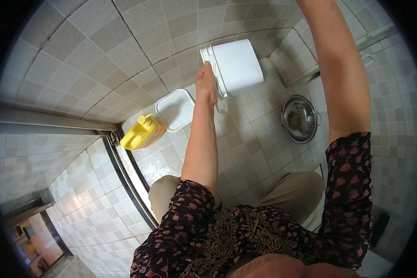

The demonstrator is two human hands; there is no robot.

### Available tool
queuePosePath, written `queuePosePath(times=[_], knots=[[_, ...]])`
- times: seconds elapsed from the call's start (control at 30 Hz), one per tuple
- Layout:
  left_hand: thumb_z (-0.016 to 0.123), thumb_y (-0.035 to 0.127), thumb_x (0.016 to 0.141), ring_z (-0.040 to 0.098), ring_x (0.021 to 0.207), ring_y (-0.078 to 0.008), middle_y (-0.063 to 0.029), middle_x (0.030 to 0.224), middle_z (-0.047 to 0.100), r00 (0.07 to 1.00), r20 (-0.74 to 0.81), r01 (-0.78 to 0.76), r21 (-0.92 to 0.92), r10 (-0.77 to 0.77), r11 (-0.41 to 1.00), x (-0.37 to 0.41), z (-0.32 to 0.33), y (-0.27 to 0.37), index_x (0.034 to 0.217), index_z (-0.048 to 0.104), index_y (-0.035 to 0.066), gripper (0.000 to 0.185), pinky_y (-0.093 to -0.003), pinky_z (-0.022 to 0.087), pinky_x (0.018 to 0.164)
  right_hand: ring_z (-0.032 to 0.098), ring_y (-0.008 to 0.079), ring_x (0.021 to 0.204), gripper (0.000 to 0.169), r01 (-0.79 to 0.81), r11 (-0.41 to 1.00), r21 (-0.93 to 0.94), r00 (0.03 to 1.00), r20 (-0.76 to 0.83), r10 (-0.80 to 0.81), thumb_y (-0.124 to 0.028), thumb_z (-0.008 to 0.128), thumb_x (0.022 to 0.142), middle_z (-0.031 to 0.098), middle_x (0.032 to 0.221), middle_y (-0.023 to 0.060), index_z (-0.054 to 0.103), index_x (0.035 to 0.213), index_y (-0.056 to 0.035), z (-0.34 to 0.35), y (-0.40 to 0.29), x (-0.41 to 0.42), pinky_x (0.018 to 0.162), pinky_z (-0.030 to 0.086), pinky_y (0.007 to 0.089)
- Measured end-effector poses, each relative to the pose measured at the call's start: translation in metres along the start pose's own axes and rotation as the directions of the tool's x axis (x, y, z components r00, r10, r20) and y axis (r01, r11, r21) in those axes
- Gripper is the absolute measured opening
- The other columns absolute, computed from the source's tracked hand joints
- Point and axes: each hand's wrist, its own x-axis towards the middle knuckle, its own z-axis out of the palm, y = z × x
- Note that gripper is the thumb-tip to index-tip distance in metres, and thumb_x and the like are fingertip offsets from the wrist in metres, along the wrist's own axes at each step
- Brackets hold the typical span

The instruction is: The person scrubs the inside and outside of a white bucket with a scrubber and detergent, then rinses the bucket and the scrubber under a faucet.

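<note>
My left hand (205, 83) grips the rim of a white plastic bucket (238, 66), which is tipped on its side near the tiled wall, its mouth towards the left. A pale handle hangs below the rim. My right arm reaches up past the top edge of the picture, and the right hand is out of view. On the floor left of my left forearm lies a white plastic lid (175, 109). Beside it stands a yellow pump bottle (144, 131). To the right, a round steel basin with two side handles (300, 119) rests on the floor, something indistinct inside it.
Tiled walls (180, 27) close in the far side and the right. A raised door sill (133, 180) with a dark edge runs along the left. My knees are bent low over the tiled floor (243, 139). A white fixture (318, 93) stands behind the basin.
</note>
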Motion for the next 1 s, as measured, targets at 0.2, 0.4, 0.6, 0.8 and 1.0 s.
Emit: queuePosePath(times=[0.2,0.4,0.6,0.8,1.0], knots=[[0.044,0.034,0.096,0.051,0.072,-0.0117,-0.0025,0.082,0.059,1.000,0.010,0.013,0.043,-0.014,0.999,0.013,-0.008,-0.016,0.089,0.059,0.004,0.034,-0.0287,0.044,0.067,0.062,0.0389,0.076,0.019,-0.029,0.999,0.031,0.999,0.021,0.028,-0.011,0.053,0.072,0.061,0.076,0.0268,0.061,0.075,0.0063,-0.004,-0.004,-0.003,0.067,0.049,0.0439],[0.046,0.034,0.095,0.050,0.067,-0.0099,-0.0009,0.076,0.059,0.999,0.020,0.029,-0.003,-0.029,1.000,0.020,-0.005,-0.023,0.083,0.059,0.005,0.034,-0.0277,0.044,0.062,0.061,0.0384,0.072,0.018,-0.052,0.998,0.031,0.998,0.041,0.051,-0.008,0.052,0.071,0.061,0.076,0.0270,0.061,0.075,0.0065,-0.004,-0.001,-0.003,0.064,0.047,0.0436],[0.047,0.034,0.094,0.051,0.066,-0.0101,-0.0012,0.075,0.059,0.999,0.039,0.013,-0.032,-0.012,0.999,0.017,0.002,-0.014,0.083,0.059,0.003,0.035,-0.0280,0.044,0.061,0.061,0.0380,0.070,0.018,-0.083,0.993,0.081,0.995,0.066,0.078,-0.009,0.052,0.071,0.060,0.075,0.0269,0.061,0.075,0.0063,-0.002,0.004,-0.002,0.063,0.047,0.0424],[0.047,0.032,0.094,0.044,0.059,-0.0088,0.0015,0.067,0.053,0.993,-0.114,0.042,0.054,-0.036,0.998,0.016,-0.009,-0.022,0.075,0.056,0.005,0.035,-0.0269,0.040,0.055,0.062,0.0270,0.088,0.030,-0.170,0.886,0.433,0.913,-0.269,0.306,-0.023,0.059,0.080,0.063,0.097,0.0239,0.063,0.101,-0.0016,0.023,0.007,-0.073,0.078,0.046,0.0369],[0.045,0.028,0.094,0.043,0.058,-0.0100,-0.0001,0.069,0.051,0.991,-0.130,0.014,0.085,-0.003,0.996,0.023,-0.024,-0.053,0.076,0.052,0.005,0.030,-0.0287,0.038,0.052,0.053,0.0340,0.097,0.042,-0.590,0.721,0.364,0.755,-0.067,0.652,-0.035,0.071,0.074,0.057,0.100,0.0153,0.060,0.103,-0.0059,0.208,0.010,-0.196,0.082,0.043,0.0414]])
